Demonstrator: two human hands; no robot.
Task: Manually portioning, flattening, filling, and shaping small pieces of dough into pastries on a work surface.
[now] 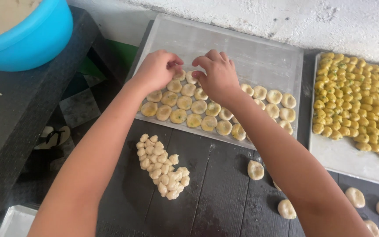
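A dark wooden tabletop [216, 184] sits against a rough white wall, carrying our metal tray [242, 48]. Our left hand [156, 70] and right hand [218, 77] meet over the top row of dough rounds [185, 103], fingers pinched together on one small piece between them, though the piece itself is mostly hidden. We judge that pressing too hard could squash neighbouring rounds, which lie touching. A heap of small dough balls [163, 169] waits nearer us, beside a second filled tray [343, 153].
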